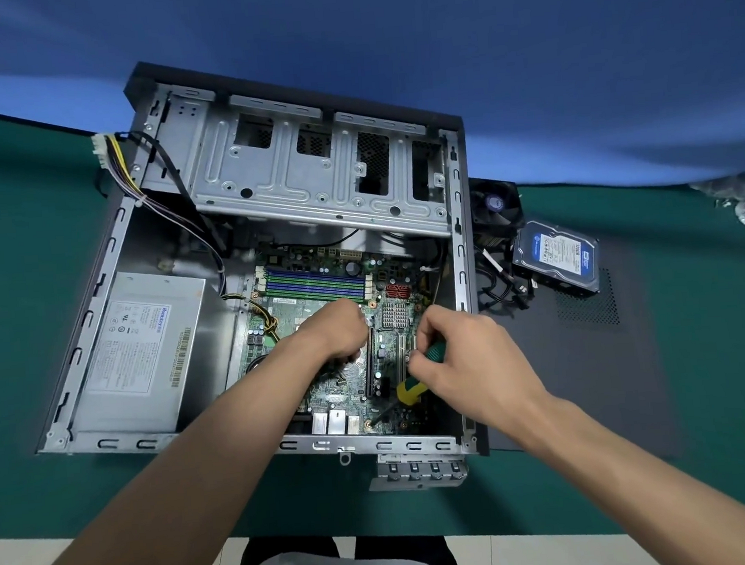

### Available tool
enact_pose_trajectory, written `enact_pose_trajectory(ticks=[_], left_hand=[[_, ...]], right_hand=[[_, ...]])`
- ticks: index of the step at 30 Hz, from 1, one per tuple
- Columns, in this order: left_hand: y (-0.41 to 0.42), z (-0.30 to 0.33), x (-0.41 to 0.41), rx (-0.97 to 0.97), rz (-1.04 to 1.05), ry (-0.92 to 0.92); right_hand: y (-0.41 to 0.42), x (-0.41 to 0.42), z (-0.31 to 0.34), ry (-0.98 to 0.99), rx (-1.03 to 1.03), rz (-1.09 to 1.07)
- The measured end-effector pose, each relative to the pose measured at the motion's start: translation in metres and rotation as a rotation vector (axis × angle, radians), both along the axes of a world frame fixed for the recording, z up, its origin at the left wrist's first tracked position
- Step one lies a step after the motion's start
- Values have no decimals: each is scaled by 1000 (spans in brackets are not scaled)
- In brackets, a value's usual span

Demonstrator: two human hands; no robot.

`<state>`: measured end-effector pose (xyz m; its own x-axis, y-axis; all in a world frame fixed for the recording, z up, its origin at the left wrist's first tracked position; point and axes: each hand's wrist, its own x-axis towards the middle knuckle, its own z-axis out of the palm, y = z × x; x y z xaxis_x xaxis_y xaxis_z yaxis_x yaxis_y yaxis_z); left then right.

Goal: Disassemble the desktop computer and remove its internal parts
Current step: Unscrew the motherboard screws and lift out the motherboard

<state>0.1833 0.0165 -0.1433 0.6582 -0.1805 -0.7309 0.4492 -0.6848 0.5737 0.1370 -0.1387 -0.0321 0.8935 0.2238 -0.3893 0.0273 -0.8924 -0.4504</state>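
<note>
An open desktop case (109, 265) lies flat on a green table. Its green motherboard (339, 280) fills the lower right of the case. My right hand (459, 355) grips a green and yellow screwdriver (415, 383), whose tip stands on a brass-ringed screw (369, 424) near the board's front edge. My left hand (336, 331) is curled, knuckles up, over the middle of the board; what its fingers hold is hidden. A grey power supply (141, 347) sits in the case's left half, and an empty metal drive cage (310, 167) spans the far end.
To the right of the case lie a black side panel (589, 377), a blue-labelled hard drive (556, 256), a cooler fan (495, 205) and loose black cables (501, 286). A bundle of power wires with a white plug (103, 151) hangs over the case's far left wall.
</note>
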Motion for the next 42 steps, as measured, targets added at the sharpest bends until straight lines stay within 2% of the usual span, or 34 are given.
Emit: enact_pose_trajectory(ticks=[24, 42], left_hand=[[2, 5, 0, -3, 47, -11], [3, 5, 1, -10, 45, -5]], right_hand=[[-1, -7, 2, 3, 3, 51], [-3, -9, 2, -15, 23, 6]])
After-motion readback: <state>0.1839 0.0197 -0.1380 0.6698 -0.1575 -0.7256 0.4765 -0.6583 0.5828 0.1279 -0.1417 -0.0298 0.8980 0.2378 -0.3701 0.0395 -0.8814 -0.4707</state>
